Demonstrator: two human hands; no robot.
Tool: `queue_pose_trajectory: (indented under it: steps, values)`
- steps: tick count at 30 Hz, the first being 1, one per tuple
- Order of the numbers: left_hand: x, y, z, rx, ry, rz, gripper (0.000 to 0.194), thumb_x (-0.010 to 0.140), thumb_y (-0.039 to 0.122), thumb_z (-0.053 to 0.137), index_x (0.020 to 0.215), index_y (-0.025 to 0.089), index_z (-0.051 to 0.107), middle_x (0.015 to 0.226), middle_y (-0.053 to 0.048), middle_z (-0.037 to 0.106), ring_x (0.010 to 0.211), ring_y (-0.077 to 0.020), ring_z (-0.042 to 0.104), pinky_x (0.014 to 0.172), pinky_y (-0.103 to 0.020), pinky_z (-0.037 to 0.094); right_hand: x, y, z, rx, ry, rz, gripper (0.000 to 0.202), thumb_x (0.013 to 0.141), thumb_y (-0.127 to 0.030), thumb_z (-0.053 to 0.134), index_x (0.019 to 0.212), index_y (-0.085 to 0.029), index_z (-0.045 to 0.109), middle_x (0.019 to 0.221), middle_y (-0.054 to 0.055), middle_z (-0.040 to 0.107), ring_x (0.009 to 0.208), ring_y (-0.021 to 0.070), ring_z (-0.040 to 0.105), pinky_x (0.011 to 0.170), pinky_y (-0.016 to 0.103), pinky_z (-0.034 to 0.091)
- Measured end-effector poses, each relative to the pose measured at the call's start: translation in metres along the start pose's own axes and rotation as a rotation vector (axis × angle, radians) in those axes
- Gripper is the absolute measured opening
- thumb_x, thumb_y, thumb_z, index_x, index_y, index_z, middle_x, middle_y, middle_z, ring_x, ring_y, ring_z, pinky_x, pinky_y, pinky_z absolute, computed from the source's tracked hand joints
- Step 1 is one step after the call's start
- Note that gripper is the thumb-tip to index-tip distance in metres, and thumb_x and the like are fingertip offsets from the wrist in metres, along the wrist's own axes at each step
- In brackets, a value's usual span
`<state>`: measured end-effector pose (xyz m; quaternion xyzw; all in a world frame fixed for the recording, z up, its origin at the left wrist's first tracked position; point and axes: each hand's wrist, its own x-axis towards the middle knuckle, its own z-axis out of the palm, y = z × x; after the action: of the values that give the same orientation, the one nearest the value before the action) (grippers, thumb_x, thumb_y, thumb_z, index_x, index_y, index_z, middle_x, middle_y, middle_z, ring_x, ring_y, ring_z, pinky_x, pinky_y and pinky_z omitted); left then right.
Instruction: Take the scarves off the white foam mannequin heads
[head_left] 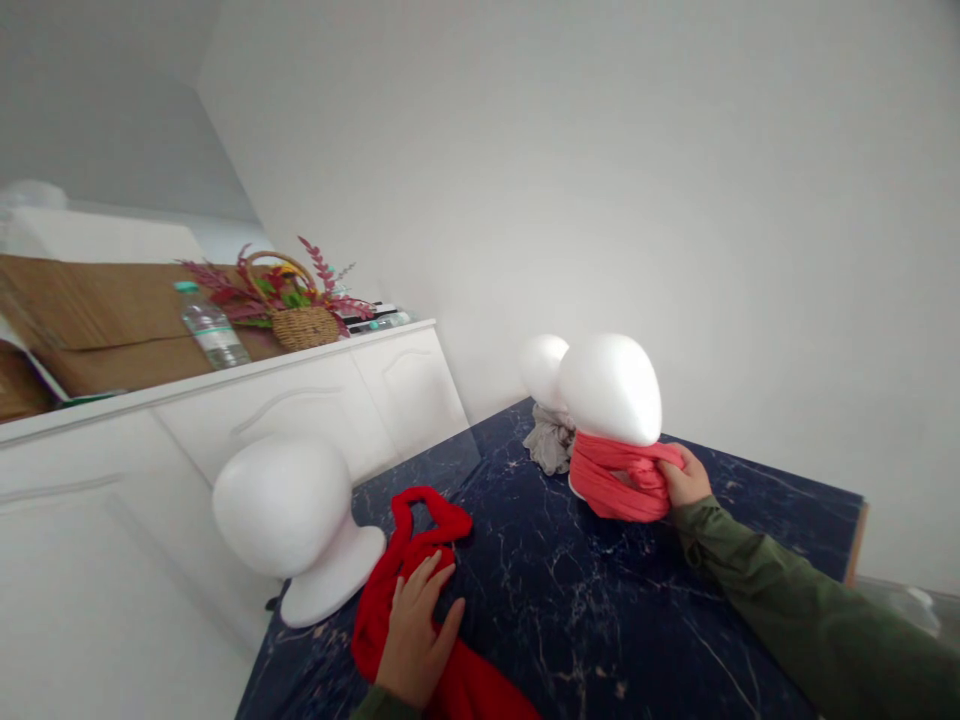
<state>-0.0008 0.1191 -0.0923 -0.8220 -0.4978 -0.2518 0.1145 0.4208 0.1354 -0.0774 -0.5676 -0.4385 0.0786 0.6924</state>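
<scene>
A coral scarf (611, 480) is wrapped around the neck of a white mannequin head (611, 388) at the right. My right hand (686, 478) pinches the scarf's right side. Lower in the view, a red scarf (371, 610) lies loosely on the dark marbled table (577, 600), with a loop at its far end. My left hand (420, 630) rests flat on the red scarf, fingers spread. Left of it stands a bare white mannequin head (289, 505) on its round base. Behind the coral-wrapped one is another white head (544, 370) with a grey scarf (550, 440) around its neck.
White cabinets (300, 400) run along the left side. On top are a plastic bottle (212, 328), a wicker basket (305, 328) of artificial flowers and a cardboard box (105, 310). A pale wall (600, 180) rises behind the table.
</scene>
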Motion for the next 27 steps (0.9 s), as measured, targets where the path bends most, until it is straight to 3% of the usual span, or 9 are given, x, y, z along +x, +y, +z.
queue_pose_trajectory:
  steps: [2, 4, 6, 8, 12, 16, 21, 24, 27]
  values:
    - [-0.001, 0.007, -0.01, -0.03, 0.112, 0.141, 0.028, 0.08, 0.026, 0.042, 0.105, 0.022, 0.054, 0.12, -0.008, 0.049, 0.116, -0.02, 0.04, 0.102, -0.048, 0.023, -0.021, -0.009, 0.001, 0.119, -0.048, -0.017, 0.017, 0.064, -0.033, 0.044, 0.072, -0.018, 0.047, 0.065, 0.001, 0.051, 0.062, 0.0158, 0.047, 0.061, 0.026, 0.041]
    - [0.001, 0.024, -0.021, -0.06, 0.149, 0.29, 0.025, 0.078, 0.02, 0.044, 0.1, 0.022, 0.055, 0.116, -0.007, 0.052, 0.113, -0.0192, 0.043, 0.099, -0.044, 0.03, -0.045, -0.02, 0.006, 0.175, -0.118, -0.03, 0.015, 0.067, -0.031, 0.046, 0.073, -0.017, 0.048, 0.066, 0.001, 0.05, 0.062, 0.0152, 0.046, 0.06, 0.026, 0.039]
    - [0.007, 0.052, -0.032, -0.09, 0.101, 0.438, 0.028, 0.077, 0.018, 0.045, 0.104, 0.022, 0.054, 0.116, -0.008, 0.052, 0.114, -0.0192, 0.042, 0.094, -0.038, 0.038, -0.067, -0.035, 0.012, 0.147, -0.213, -0.046, 0.014, 0.069, -0.03, 0.047, 0.075, -0.017, 0.049, 0.069, 0.001, 0.051, 0.065, 0.0154, 0.047, 0.062, 0.026, 0.038]
    - [0.016, 0.085, -0.038, -0.113, 0.003, 0.6, 0.035, 0.076, 0.021, 0.047, 0.111, 0.021, 0.05, 0.121, -0.008, 0.048, 0.117, -0.0217, 0.037, 0.095, -0.038, 0.038, -0.084, -0.051, 0.018, 0.113, -0.296, -0.068, 0.014, 0.07, -0.03, 0.048, 0.077, -0.017, 0.049, 0.072, 0.001, 0.052, 0.068, 0.0161, 0.047, 0.064, 0.026, 0.038]
    - [0.035, 0.132, -0.029, -0.18, -0.154, 0.656, 0.053, 0.07, 0.033, 0.056, 0.12, 0.021, 0.043, 0.126, -0.009, 0.042, 0.117, -0.0243, 0.035, 0.097, -0.04, 0.034, -0.101, -0.067, 0.024, 0.171, -0.332, -0.053, 0.016, 0.073, -0.031, 0.048, 0.081, -0.017, 0.048, 0.077, 0.002, 0.053, 0.071, 0.0163, 0.047, 0.067, 0.027, 0.038]
    - [0.037, 0.137, -0.01, -0.225, -0.179, 0.598, 0.064, 0.062, 0.035, 0.064, 0.12, 0.02, 0.042, 0.121, -0.011, 0.044, 0.112, -0.0261, 0.038, 0.097, -0.042, 0.033, -0.108, -0.068, 0.025, 0.304, -0.372, 0.006, 0.019, 0.079, -0.036, 0.045, 0.081, -0.017, 0.047, 0.076, 0.002, 0.051, 0.07, 0.0155, 0.046, 0.065, 0.026, 0.039]
    - [0.034, 0.131, -0.001, -0.26, -0.107, 0.547, 0.035, 0.072, 0.026, 0.052, 0.107, 0.02, 0.051, 0.101, -0.008, 0.054, 0.099, -0.0232, 0.045, 0.091, -0.041, 0.036, -0.115, -0.075, 0.025, 0.169, -0.604, -0.119, 0.022, 0.076, -0.038, 0.049, 0.083, -0.017, 0.049, 0.078, 0.003, 0.054, 0.071, 0.0164, 0.048, 0.066, 0.026, 0.039]
    - [0.031, 0.128, 0.0, -0.399, -0.118, 0.559, 0.033, 0.068, 0.021, 0.05, 0.101, 0.017, 0.052, 0.094, -0.008, 0.056, 0.094, -0.0224, 0.047, 0.087, -0.039, 0.036, -0.108, -0.075, 0.021, 0.042, -0.65, -0.155, 0.03, 0.072, -0.042, 0.054, 0.087, -0.017, 0.05, 0.082, 0.004, 0.054, 0.076, 0.0178, 0.049, 0.07, 0.028, 0.039]
    - [0.026, 0.121, 0.004, -0.629, -0.081, 0.434, 0.023, 0.06, 0.018, 0.05, 0.082, 0.016, 0.055, 0.077, -0.005, 0.055, 0.077, -0.0194, 0.049, 0.075, -0.034, 0.039, -0.093, -0.066, 0.017, 0.135, -0.746, 0.054, 0.046, 0.07, -0.059, 0.048, 0.085, -0.016, 0.049, 0.078, 0.004, 0.054, 0.071, 0.0174, 0.051, 0.064, 0.029, 0.042]
